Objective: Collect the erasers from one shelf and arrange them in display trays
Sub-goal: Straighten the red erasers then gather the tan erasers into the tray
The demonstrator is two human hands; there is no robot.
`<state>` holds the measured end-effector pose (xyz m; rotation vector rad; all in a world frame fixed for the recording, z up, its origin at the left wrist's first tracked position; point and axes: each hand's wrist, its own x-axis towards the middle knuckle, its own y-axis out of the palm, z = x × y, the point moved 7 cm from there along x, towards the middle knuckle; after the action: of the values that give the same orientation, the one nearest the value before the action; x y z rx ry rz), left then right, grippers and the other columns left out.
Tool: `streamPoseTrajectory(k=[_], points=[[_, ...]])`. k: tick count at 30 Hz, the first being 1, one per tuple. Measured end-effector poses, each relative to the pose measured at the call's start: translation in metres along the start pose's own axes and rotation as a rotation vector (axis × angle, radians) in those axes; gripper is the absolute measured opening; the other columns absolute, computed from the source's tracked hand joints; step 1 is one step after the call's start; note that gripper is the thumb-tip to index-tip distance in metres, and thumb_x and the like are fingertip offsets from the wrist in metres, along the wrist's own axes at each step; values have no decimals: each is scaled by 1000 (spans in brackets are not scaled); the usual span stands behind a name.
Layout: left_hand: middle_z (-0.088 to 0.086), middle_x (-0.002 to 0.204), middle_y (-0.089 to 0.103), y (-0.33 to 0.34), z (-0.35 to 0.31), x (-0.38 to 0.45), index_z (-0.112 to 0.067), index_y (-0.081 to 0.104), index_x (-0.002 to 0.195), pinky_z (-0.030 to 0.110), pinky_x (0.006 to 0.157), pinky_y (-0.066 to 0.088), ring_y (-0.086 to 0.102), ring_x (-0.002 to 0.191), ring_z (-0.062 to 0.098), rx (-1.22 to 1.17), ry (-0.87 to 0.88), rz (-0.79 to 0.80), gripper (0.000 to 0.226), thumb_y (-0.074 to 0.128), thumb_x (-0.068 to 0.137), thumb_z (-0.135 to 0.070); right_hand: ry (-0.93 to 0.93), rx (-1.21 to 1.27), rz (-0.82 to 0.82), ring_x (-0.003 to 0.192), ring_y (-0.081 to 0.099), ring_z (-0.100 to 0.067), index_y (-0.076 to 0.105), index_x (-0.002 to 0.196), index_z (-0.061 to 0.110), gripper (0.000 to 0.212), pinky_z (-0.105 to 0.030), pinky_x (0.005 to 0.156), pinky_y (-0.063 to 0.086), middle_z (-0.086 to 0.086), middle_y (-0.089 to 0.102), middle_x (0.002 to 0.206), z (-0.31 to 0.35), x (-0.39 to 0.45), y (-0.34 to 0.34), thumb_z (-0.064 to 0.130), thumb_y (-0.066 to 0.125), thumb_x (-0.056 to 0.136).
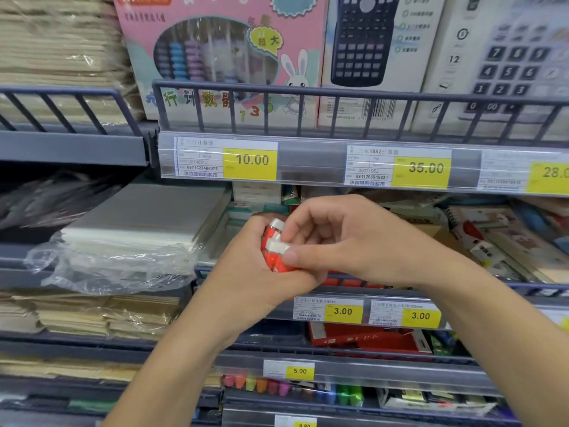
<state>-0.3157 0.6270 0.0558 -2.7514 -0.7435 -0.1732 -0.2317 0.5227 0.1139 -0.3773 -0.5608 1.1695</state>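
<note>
Several red-and-white wrapped erasers (275, 245) sit bunched in my left hand (246, 272), whose fingers curl round them in front of the middle shelf. My right hand (332, 238) comes in from the right and pinches the top eraser of the bunch between thumb and fingertips. More red erasers (351, 282) show behind the rail of the shelf (431, 292) just under my hands. I see no display tray that I can tell apart from the shelf goods.
The shelf above carries a pink abacus box (215, 57) and calculator boxes (369, 57) behind a grey rail (338, 97). A plastic-wrapped paper stack (132, 229) lies left. Notebooks (498, 238) lie right. A red box (369, 340) and highlighters (292, 388) fill lower shelves.
</note>
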Motion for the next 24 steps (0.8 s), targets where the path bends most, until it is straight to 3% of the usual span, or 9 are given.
streamPoseTrajectory(k=[3,5,7,10,13,16,19,24], points=[[-5,90,76,0,3,-2,-31,64,105,22,63,56,71,76,9,-129,-23,81,64,97,52,-44,-24,39,63,72,63,-21,72,108,17,17,-30,67,54,-15,69,90,0,0,2,20,73,91],[-4,84,75,-2,3,-4,-27,64,108,20,56,51,68,69,10,-232,-48,114,64,97,56,-44,-11,74,71,70,61,-15,74,110,22,15,-24,67,52,-15,69,89,-5,-2,-3,22,68,95],[-2,79,68,-9,7,-3,-21,64,108,19,48,42,56,57,8,-308,-70,53,61,98,63,-43,57,120,-13,69,60,-15,76,106,26,14,-26,69,51,-10,70,84,-18,0,-17,25,66,96],[-5,71,56,-23,15,-1,-10,61,109,19,46,38,41,52,10,-324,-84,-50,59,89,70,-43,222,216,-170,71,60,-21,76,100,23,13,-41,77,42,-10,72,81,-47,0,-38,17,65,96],[-7,66,53,-30,20,-1,-11,62,106,20,45,37,40,55,11,-350,-87,-82,49,85,72,-39,348,89,-188,70,67,-22,72,97,19,9,-45,79,45,-12,76,82,-65,4,-47,13,67,94],[-6,67,54,-32,23,0,-13,63,104,21,45,37,41,57,12,-353,-96,-80,34,84,82,-29,426,-101,-78,64,70,-18,71,91,21,10,-38,71,50,-8,77,76,-69,9,-43,12,67,91],[-5,66,54,-31,26,2,-14,63,104,22,44,37,40,55,13,-343,-105,-73,27,82,87,-25,425,-244,-15,57,66,-9,75,80,31,7,-23,56,47,1,76,72,-69,14,-36,24,75,83],[-5,66,55,-31,27,3,-14,63,104,22,44,38,41,53,14,-321,-103,-70,37,86,81,-32,399,-301,12,59,63,4,76,80,35,4,-21,61,46,10,75,72,-74,20,-31,36,80,81]])
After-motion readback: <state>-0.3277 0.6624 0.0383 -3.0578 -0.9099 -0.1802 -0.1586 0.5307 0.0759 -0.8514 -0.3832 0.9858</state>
